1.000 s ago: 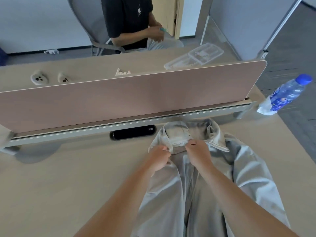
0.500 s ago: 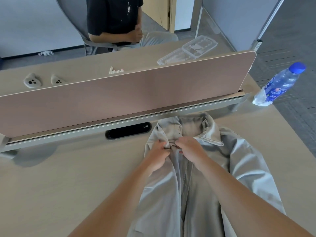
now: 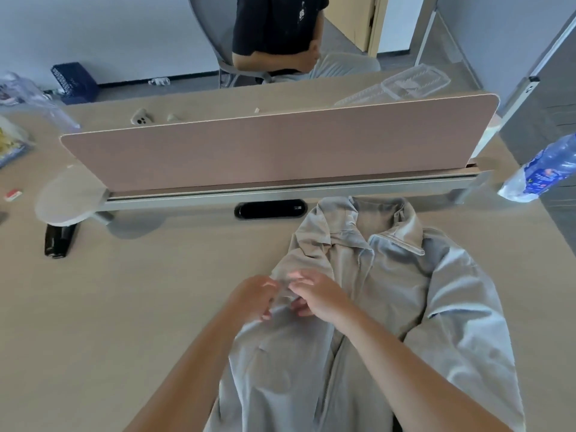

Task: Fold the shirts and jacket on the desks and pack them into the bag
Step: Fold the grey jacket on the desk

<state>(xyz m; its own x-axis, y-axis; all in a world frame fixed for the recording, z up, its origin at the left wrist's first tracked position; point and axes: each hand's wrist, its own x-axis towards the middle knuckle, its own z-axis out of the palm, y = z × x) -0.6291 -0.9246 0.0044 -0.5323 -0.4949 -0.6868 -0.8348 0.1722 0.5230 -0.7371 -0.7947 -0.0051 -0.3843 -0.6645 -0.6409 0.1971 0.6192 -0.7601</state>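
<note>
My left hand [image 3: 254, 296] and right hand [image 3: 319, 299] touch the jacket [image 3: 452, 307] at 7 o'clock of its collar [image 3: 397, 241]; fingers [image 3: 300, 275] blurred, I cannot tell their grip

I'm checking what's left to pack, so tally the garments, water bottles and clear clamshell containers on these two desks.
Grey zip jacket: 1
Water bottle: 1
Clear clamshell container: 1
Total: 3
</note>
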